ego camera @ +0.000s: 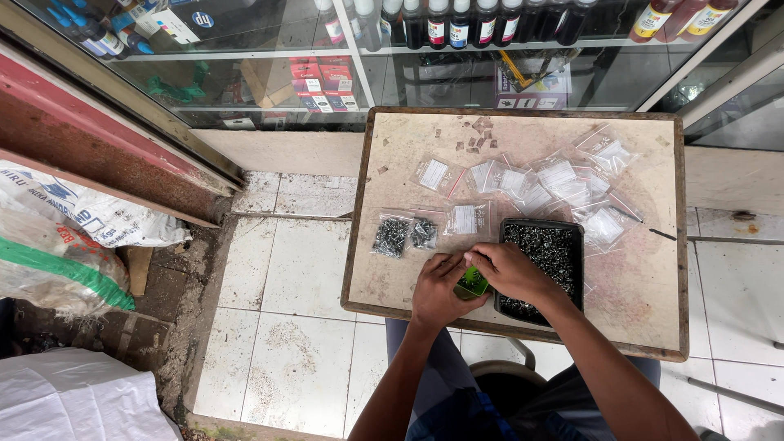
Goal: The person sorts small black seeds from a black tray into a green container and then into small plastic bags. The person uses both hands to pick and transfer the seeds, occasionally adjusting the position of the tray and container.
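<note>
It was a small shop: a glass display cabinet (343,73) of ink bottles (457,20) and boxed goods filled the frame's top, behind a worn wooden table (392,269).

head view | straight down | near small table (653,269) | edges perhaps distorted

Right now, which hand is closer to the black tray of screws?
Right. The right hand rests over the black tray's left edge; the left hand sits further left, beside it.

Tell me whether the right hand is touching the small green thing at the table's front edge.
Touching. The head view shows the right hand with its fingers lying over the small green thing, no gap between them; the left hand presses against it too.
</note>
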